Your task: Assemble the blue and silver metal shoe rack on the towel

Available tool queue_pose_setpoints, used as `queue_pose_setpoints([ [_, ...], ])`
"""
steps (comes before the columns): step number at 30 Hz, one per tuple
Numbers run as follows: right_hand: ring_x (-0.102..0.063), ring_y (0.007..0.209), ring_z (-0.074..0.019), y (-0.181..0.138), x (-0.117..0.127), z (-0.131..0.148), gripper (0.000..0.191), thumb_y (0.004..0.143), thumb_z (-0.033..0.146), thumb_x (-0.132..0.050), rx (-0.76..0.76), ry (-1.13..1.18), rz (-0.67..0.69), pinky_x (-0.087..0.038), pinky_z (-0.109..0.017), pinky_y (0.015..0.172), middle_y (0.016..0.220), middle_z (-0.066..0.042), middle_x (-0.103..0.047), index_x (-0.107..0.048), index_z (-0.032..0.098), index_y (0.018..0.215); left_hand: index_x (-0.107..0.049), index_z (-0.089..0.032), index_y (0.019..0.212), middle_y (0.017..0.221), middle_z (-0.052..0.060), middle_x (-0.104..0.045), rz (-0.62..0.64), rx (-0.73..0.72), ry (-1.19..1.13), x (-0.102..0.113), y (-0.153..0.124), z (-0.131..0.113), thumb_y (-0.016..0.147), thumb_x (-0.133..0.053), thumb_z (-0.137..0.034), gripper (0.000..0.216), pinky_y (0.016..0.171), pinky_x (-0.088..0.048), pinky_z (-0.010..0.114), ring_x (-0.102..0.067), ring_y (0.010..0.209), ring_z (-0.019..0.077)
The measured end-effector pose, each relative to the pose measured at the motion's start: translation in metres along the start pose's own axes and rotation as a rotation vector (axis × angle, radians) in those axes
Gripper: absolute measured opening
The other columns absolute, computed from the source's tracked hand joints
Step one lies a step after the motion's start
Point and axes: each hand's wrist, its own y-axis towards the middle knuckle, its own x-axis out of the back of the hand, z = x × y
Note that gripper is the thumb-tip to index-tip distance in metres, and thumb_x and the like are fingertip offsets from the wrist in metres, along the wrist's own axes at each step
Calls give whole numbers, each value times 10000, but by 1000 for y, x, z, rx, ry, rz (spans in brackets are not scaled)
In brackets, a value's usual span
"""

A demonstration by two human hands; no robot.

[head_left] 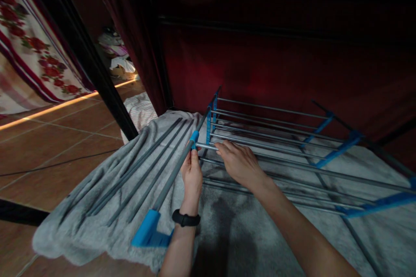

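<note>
A rack of grey metal tubes (292, 164) and blue plastic brackets (338, 151) lies on a grey blanket. My left hand (192, 169), with a black band on the wrist, grips a blue connector (194, 136) on the long side tube (173, 177). From that connector a crossbar (208, 146) runs off to the right. My right hand (238, 160) is closed over this crossbar just right of the connector, palm down. Its fingertips wrap the bar; the thumb is hidden. A blue corner foot (147, 229) sits at the near end of the side tube.
Several loose grey tubes (143, 166) lie on the blanket (65, 233) to the left. A black bed post (94, 65) slants down at the left. Dark red curtain (260, 69) hangs behind the rack. Tiled floor (48, 147) and a flowered cloth (42, 52) are farther left.
</note>
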Motion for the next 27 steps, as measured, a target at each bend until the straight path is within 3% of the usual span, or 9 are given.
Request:
queue_pose_setpoints([
  [4,-579,1087,-219,-4,1,1,367,988,243,-391,33,16,-102,-423,-378,947,1208,-101,-633,-500,192,1335,-614,-189,1203,1206,88,-650,-5,-59,105,-1,-4,2,947,-446,-484,425,1048,-422,366,-581,1152,219],
  [8,-488,1246,-215,-52,-4,-8,419,951,155,-440,75,95,-323,-357,-394,1054,1318,-94,-584,-482,201,1365,-494,-190,1348,1377,129,-511,-114,-159,184,-7,-19,-1,975,-421,-411,439,1126,-326,383,-448,1310,223],
  [11,-582,1058,-191,-117,-22,-28,355,930,118,-455,-101,193,-504,-417,-375,946,1129,-58,-664,-574,239,1242,-458,-155,1358,1357,166,-481,-197,-361,249,-12,-38,-7,971,-453,-310,417,1118,-324,435,-438,1296,238],
  [13,-604,951,-183,-160,-37,-46,291,926,132,-451,-293,272,-533,-439,-353,855,1003,-40,-675,-625,245,1130,-466,-161,1334,1329,163,-479,-169,-567,305,-16,-51,-10,941,-504,-229,401,1117,-316,478,-424,1301,250],
  [15,-602,893,-180,-195,-48,-68,211,925,182,-456,-530,372,-595,-448,-332,796,917,-34,-663,-648,229,998,-502,-185,1286,1285,142,-500,-75,-750,347,-22,-65,-12,901,-545,-148,389,1111,-319,505,-421,1306,259],
  [18,-590,865,-188,-232,-51,-105,194,907,261,-443,-880,458,-801,-444,-328,774,886,-41,-643,-629,205,905,-551,-203,1217,1188,110,-566,204,-947,342,-36,-85,-11,855,-548,-39,397,1059,-392,473,-481,1253,247],
  [22,-563,898,-210,-273,-45,-155,217,844,317,-441,-1162,359,-1108,-435,-369,838,940,-61,-601,-583,185,942,-563,-173,1218,1143,113,-628,563,-1102,331,-58,-116,-9,825,-521,26,443,1003,-452,441,-540,1191,244],
  [24,-536,985,-238,-292,-46,-177,285,797,329,-469,-1283,237,-1154,-417,-404,893,1034,-87,-574,-565,177,1018,-568,-160,1230,1154,117,-642,632,-1143,366,-68,-133,-8,821,-508,34,456,1014,-445,446,-543,1194,246],
  [27,-473,1119,-282,-312,-52,-205,463,724,340,-519,-1382,161,-1097,-369,-453,982,1162,-135,-535,-529,152,1147,-567,-156,1259,1189,115,-650,693,-1181,440,-80,-158,-4,833,-489,21,468,1048,-417,446,-537,1219,245],
])
